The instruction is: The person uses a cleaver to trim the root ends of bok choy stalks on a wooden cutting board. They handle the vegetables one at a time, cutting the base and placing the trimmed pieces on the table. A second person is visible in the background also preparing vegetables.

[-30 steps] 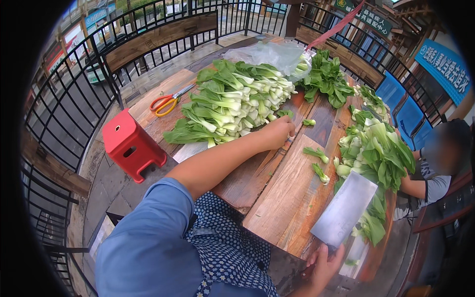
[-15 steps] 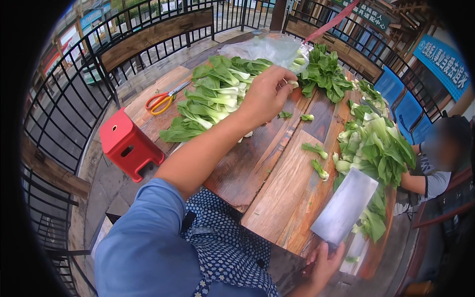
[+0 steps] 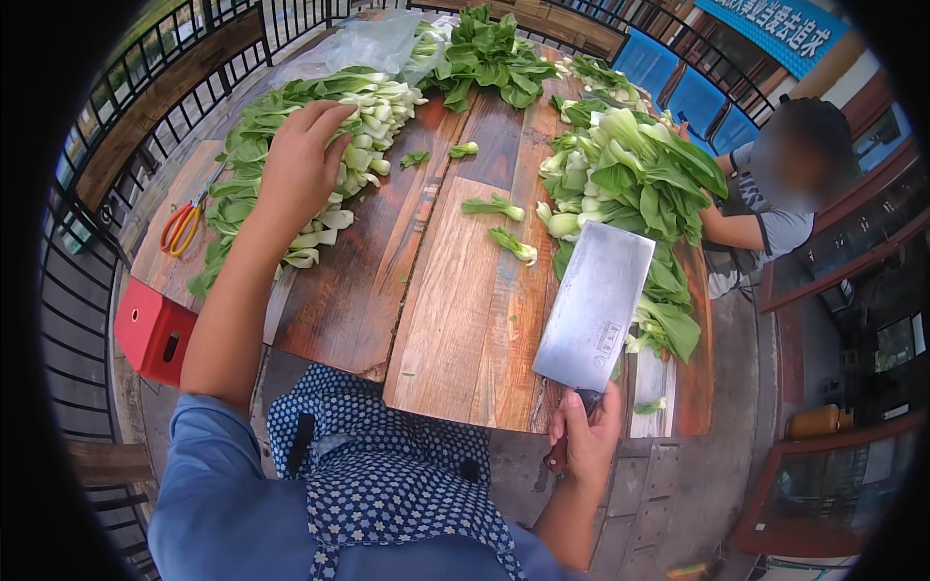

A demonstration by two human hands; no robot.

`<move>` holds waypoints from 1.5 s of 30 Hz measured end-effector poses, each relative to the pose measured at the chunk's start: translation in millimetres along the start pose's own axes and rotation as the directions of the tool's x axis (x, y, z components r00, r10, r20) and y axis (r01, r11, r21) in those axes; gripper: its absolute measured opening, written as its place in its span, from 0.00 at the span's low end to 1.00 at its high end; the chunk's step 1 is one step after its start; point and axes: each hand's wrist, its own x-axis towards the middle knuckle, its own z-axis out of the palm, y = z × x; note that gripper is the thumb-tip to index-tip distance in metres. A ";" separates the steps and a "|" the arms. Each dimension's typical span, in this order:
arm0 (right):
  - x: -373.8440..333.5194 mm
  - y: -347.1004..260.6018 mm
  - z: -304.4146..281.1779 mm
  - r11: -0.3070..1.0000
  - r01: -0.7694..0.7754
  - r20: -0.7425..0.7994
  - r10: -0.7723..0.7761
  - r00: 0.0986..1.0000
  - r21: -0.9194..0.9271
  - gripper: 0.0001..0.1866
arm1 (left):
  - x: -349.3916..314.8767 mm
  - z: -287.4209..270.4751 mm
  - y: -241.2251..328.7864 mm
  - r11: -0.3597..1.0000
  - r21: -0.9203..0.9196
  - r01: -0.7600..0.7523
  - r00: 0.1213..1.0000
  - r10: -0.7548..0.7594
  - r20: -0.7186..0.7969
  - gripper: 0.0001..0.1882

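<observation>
My right hand (image 3: 591,436) grips the dark handle of a cleaver (image 3: 596,305) at the table's near edge, its broad metal blade raised flat toward me. Over the left heap of bok choy (image 3: 363,111) hovers my left hand (image 3: 308,160), fingers bent and thumb apart, with nothing visible in it. Whether its fingertips touch the leaves is hard to tell. A large pile of bok choy (image 3: 620,169) lies on the right, partly behind the blade. Between the heaps are a small bok choy (image 3: 494,206) and another small bok choy (image 3: 513,246) on the wooden table (image 3: 455,300).
Scissors with orange handles (image 3: 182,228) lie at the left edge, above a red stool (image 3: 155,332). At the far side are a clear plastic bag (image 3: 373,44) and more bok choy (image 3: 494,58). Another person (image 3: 765,194) sits at the right, near blue chairs (image 3: 693,97).
My view has turned right. My left hand has drawn back from the bag to the left heap, and its pinch has loosened. The cleaver stays in my right hand.
</observation>
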 end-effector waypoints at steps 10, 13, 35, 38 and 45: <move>-0.7 -2.7 3.0 1.000 0.019 -0.013 -0.019 1.000 -0.006 0.19 | -21.6 115.8 105.9 0.830 -0.556 -0.042 0.904 0.268 0.332 0.19; 0.2 -3.6 2.5 1.000 0.007 0.006 -0.007 1.000 -0.005 0.19 | -20.3 129.2 121.4 0.811 -0.583 -0.052 0.900 0.291 0.324 0.20; -0.2 0.9 -4.5 0.994 0.014 0.023 -0.017 1.000 0.110 0.20 | -1.1 133.3 84.7 0.908 -0.362 0.212 0.896 -0.033 0.442 0.16; 0.1 3.3 -0.9 0.991 0.061 0.003 -0.062 0.998 0.119 0.19 | -9.9 125.0 65.6 0.972 -0.229 0.046 0.958 0.021 0.284 0.25; -25.2 -11.3 -4.6 0.929 0.326 -0.245 -0.280 0.928 0.175 0.17 | -18.2 92.9 148.7 0.800 -0.599 -0.003 0.878 0.289 0.382 0.22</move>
